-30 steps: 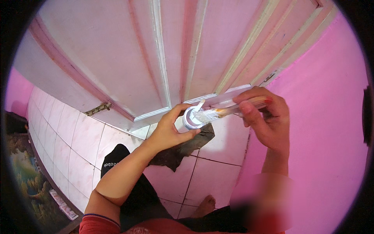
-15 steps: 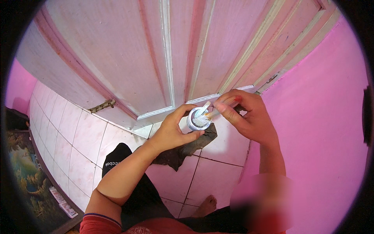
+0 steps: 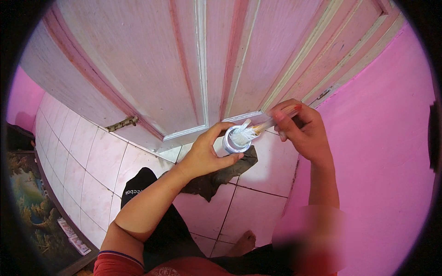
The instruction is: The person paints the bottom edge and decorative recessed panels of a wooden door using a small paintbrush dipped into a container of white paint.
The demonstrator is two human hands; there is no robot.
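Observation:
My left hand point(image 3: 208, 148) is wrapped round a small paint can point(image 3: 226, 144), with the thumb along its near side and the fingers behind. A white-tipped stick point(image 3: 245, 124) leans against the can's inner rim. In my right hand point(image 3: 301, 131) the fingers pinch a paintbrush point(image 3: 267, 124) by its handle, whose end is reddish. White paint coats the bristles, which lie tilted at the can's mouth. The brush and fingers are slightly blurred. Just beyond both hands stands a panelled door point(image 3: 152, 64), pale pink with darker pink strips and white-painted mouldings.
A dark crumpled cloth point(image 3: 209, 184) lies on the tiled floor point(image 3: 258, 207) below the can. A metal bolt point(image 3: 122, 123) sits low on the door. The pink wall point(image 3: 377, 152) rises at right. A framed landscape picture point(image 3: 34, 211) is at lower left.
My right hand has drawn the brush up and to the right, so more of its bristles show at the can's rim. The left hand and can have barely moved.

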